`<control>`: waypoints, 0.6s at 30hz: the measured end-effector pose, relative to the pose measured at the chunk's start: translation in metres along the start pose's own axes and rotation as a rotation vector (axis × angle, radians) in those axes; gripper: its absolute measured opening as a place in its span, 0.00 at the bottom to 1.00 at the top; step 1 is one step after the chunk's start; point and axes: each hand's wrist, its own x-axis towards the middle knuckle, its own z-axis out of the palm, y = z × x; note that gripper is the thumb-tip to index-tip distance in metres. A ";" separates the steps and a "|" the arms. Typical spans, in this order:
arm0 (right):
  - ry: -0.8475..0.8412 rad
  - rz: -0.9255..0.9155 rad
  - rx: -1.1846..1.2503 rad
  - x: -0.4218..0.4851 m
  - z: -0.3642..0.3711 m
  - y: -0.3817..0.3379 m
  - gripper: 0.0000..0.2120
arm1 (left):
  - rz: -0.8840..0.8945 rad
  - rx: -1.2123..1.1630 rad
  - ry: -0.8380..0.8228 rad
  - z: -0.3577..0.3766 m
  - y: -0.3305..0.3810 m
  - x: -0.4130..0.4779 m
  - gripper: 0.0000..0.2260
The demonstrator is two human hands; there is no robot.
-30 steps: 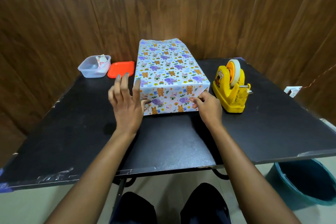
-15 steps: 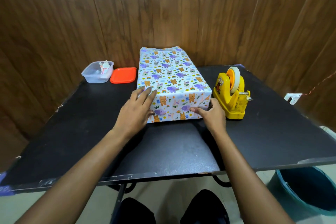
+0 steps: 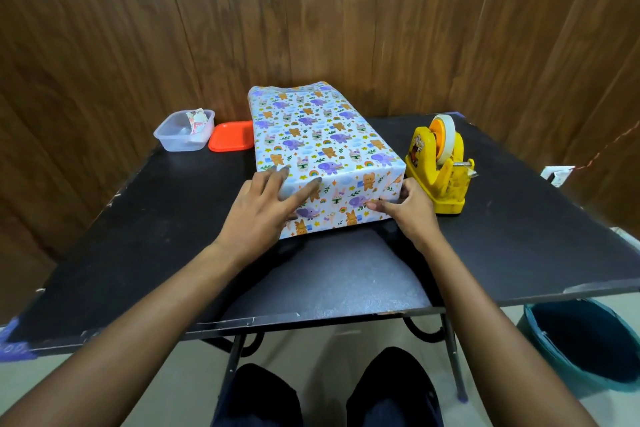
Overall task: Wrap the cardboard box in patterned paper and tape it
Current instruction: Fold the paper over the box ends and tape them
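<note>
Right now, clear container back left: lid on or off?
Off. The clear container is open-topped; the orange lid lies beside it.

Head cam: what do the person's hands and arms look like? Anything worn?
Nothing worn: the left hand and right hand have no gloves, rings or watch. The left forearm and right forearm are uncovered to the frame edge; no sleeve shows.

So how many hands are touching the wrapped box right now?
2. The left hand lies with straight fingers over the near left corner of the wrapped box; the right hand pinches a fold at its near right corner.
</note>
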 end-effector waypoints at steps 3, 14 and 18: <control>-0.032 0.009 0.001 0.004 -0.001 0.004 0.24 | 0.065 0.071 -0.014 -0.001 -0.006 -0.001 0.26; -0.040 0.015 0.002 0.003 0.000 0.005 0.25 | 0.134 0.087 -0.179 -0.008 0.014 0.049 0.24; -0.028 0.027 -0.043 0.004 -0.002 0.003 0.25 | 0.192 0.142 -0.192 0.002 0.017 0.048 0.35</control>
